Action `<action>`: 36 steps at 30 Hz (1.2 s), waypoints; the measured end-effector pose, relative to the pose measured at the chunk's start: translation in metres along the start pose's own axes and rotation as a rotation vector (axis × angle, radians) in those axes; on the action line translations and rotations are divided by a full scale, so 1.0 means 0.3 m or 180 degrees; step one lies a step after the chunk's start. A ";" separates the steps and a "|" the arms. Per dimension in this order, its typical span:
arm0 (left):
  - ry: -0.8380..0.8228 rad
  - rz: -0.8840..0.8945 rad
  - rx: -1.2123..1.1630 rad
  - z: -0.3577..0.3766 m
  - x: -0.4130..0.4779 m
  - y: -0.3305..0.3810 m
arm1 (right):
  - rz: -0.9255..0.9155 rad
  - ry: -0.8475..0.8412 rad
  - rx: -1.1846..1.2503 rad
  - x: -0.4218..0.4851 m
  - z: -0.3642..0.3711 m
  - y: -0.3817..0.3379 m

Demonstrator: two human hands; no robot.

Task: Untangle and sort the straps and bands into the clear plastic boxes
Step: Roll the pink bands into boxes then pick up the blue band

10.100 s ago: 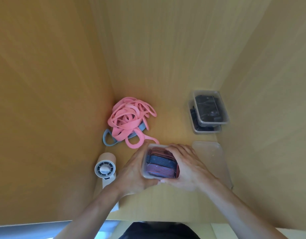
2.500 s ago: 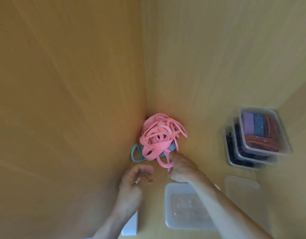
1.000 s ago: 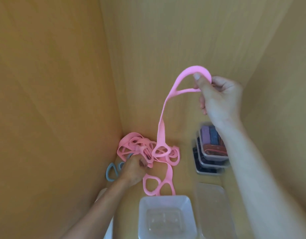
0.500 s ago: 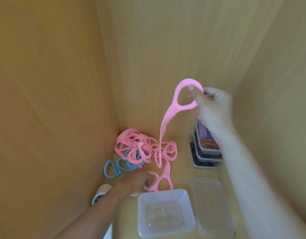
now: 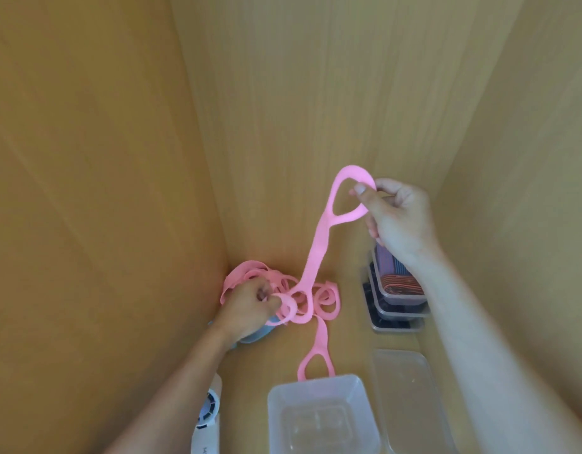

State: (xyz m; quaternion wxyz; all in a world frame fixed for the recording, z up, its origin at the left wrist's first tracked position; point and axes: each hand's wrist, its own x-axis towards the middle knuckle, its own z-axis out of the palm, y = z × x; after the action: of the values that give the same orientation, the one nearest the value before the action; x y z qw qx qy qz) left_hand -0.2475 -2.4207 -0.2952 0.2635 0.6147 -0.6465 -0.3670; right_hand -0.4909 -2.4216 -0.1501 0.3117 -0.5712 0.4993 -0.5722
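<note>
Pink rubbery strap (image 5: 315, 253) rises out of the pink tangle (image 5: 327, 301). Its end loop is pinched between thumb and fingers of the right hand (image 5: 394, 221), up and right of the tangle, likely held high so the length draws free. Left hand (image 5: 250, 303) clutches loops at the tangle's left edge, probably pinning it down. Empty clear box (image 5: 361, 404) waits open on the tangle's near side. Stacked filled boxes (image 5: 397, 299) stand right of the tangle.

Two hands (image 5: 250, 304) (image 5: 397, 221), one pink tangle (image 5: 317, 250), one blue band (image 5: 256, 336), three stacked boxes (image 5: 400, 290), one empty box (image 5: 319, 386), one lid (image 5: 410, 398), one fan (image 5: 208, 409)
</note>
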 end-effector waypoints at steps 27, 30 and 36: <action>0.0207 0.1526 -0.1607 -0.241 0.050 0.606 | -0.0100 -0.0673 0.0777 0.075 0.008 -0.072; 0.0164 0.1482 -0.1699 -0.233 0.043 0.629 | -0.0161 -0.0759 0.0936 0.074 -0.004 -0.083; 0.0288 0.1421 -0.1884 -0.209 0.044 0.647 | 0.0016 -0.0737 0.1008 0.079 -0.029 -0.076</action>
State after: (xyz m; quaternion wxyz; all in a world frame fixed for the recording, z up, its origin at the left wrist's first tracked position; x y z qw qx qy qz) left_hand -0.3160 -2.4480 -0.1048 0.5316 0.3715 -0.6182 -0.4441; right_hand -0.4979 -2.4347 -0.1196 0.4544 -0.5757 0.3653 -0.5733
